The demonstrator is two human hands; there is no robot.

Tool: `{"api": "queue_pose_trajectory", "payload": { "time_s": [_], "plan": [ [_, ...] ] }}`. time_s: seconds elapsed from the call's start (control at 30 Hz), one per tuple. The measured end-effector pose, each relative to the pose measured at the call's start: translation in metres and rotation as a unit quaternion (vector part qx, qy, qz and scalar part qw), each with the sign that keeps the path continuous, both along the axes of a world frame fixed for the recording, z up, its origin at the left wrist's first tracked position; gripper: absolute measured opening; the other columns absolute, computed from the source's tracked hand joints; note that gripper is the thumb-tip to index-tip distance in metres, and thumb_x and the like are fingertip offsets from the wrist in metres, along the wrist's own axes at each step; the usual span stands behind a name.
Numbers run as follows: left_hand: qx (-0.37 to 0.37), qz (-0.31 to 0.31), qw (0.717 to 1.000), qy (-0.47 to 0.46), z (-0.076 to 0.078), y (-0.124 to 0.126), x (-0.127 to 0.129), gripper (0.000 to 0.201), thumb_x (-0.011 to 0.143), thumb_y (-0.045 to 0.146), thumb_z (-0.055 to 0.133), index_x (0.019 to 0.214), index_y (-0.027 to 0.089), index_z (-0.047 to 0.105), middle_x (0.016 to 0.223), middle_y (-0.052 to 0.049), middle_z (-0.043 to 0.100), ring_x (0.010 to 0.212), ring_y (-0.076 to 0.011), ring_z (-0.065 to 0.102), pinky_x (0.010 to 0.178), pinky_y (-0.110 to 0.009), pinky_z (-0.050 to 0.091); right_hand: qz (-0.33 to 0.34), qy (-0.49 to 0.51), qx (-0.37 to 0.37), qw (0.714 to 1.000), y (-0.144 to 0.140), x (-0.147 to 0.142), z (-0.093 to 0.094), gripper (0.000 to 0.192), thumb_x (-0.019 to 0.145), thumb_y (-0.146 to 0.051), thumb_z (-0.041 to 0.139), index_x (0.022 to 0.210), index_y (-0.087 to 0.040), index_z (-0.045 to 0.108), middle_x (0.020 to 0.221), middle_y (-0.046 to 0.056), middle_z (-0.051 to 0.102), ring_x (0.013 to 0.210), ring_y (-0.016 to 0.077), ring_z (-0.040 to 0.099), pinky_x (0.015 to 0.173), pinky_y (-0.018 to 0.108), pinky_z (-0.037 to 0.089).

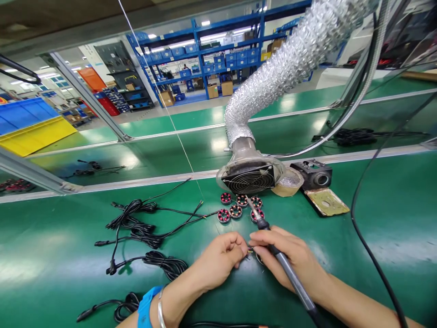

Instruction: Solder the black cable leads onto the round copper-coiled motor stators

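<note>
Right hand [290,259] holds a slim grey soldering iron [273,246], tip seemingly upward.

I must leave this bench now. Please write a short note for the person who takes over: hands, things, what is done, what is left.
Left hand: fingers pinched on a small wire end, hard to see.
Right hand: holds the soldering iron, tip pointing at the coil rings.
Six coil rings lie in front of the fume extractor fan; black cables lie to the left on the green mat.
Done: cannot tell which rings are soldered.
Left: probably the joint between the hands; check the rest.
</note>
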State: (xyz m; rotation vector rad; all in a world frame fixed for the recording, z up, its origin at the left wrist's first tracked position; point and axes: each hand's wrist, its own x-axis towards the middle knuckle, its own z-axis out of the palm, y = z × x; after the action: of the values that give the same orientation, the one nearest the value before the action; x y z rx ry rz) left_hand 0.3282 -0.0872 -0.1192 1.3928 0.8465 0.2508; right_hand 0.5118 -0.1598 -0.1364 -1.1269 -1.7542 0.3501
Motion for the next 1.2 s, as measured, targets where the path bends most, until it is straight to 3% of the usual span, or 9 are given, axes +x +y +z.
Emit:
{"api": "queue_pose_trajectory", "payload": {
  "time_s": [0.07, 0.2, 0.33, 0.47, 1.2],
  "plan": [
    [0.003, 0.016, 1.000, 0.012, -0.001, 0.002, 0.001, 0.018, 0.084, 0.031, 0.053, 0.076, 0.016, 0.052, 0.061, 0.006, 0.042, 0.055, -0.0094, 0.035, 0.054, -0.023, 0.026, -0.016, 0.008, -0.011, 1.000, -0.004, 0.005, 0.006, 0.038, 0.092, -0.008, 0.053, 0.126, -0.024, 0.055, 0.093, 0.001, 0.073, 0.076, 0.0125, 0.065, 0.069, 0.023, 0.053],
    [0.002, 0.030, 0.999, 0.038, -0.001, 0.003, 0.003, 0.014, 0.083, 0.027, 0.051, 0.075, 0.016, 0.053, 0.058, 0.006, 0.041, 0.054, -0.0092, 0.034, 0.053, -0.023, 0.025, -0.060, 0.015, -0.055, 0.997, -0.020, 0.022, 0.019, 0.041, 0.096, -0.018, 0.050, 0.136, -0.027, 0.050, 0.081, -0.002, 0.068, 0.066, 0.0108, 0.062, 0.065, 0.021, 0.052],
    [-0.007, 0.032, 0.998, 0.058, 0.000, 0.003, 0.005, 0.014, 0.083, 0.027, 0.051, 0.075, 0.016, 0.053, 0.057, 0.007, 0.038, 0.053, -0.0091, 0.030, 0.051, -0.023, 0.022, -0.064, 0.013, -0.082, 0.995, -0.029, 0.033, 0.023, 0.024, 0.094, -0.027, 0.053, 0.116, -0.028, 0.063, 0.076, -0.002, 0.062, 0.062, 0.0111, 0.057, 0.055, 0.022, 0.045],
    [0.003, 0.025, 0.997, 0.067, 0.002, 0.003, 0.007, 0.014, 0.084, 0.027, 0.049, 0.075, 0.016, 0.053, 0.058, 0.007, 0.038, 0.054, -0.0093, 0.029, 0.051, -0.023, 0.022, -0.061, 0.044, -0.095, 0.993, -0.028, 0.035, 0.019, 0.015, 0.093, -0.025, 0.053, 0.105, -0.028, 0.061, 0.082, -0.003, 0.065, 0.069, 0.0114, 0.060, 0.060, 0.021, 0.046],
    [0.008, 0.008, 0.997, 0.072, 0.002, 0.004, 0.006, 0.018, 0.086, 0.031, 0.049, 0.075, 0.017, 0.052, 0.058, 0.007, 0.037, 0.053, -0.0087, 0.027, 0.050, -0.023, 0.020, -0.057, 0.064, -0.092, 0.992, -0.025, 0.030, 0.021, 0.014, 0.089, -0.021, 0.054, 0.099, -0.025, 0.063, 0.076, -0.001, 0.064, 0.059, 0.0132, 0.057, 0.053, 0.023, 0.044]
  ]
}}
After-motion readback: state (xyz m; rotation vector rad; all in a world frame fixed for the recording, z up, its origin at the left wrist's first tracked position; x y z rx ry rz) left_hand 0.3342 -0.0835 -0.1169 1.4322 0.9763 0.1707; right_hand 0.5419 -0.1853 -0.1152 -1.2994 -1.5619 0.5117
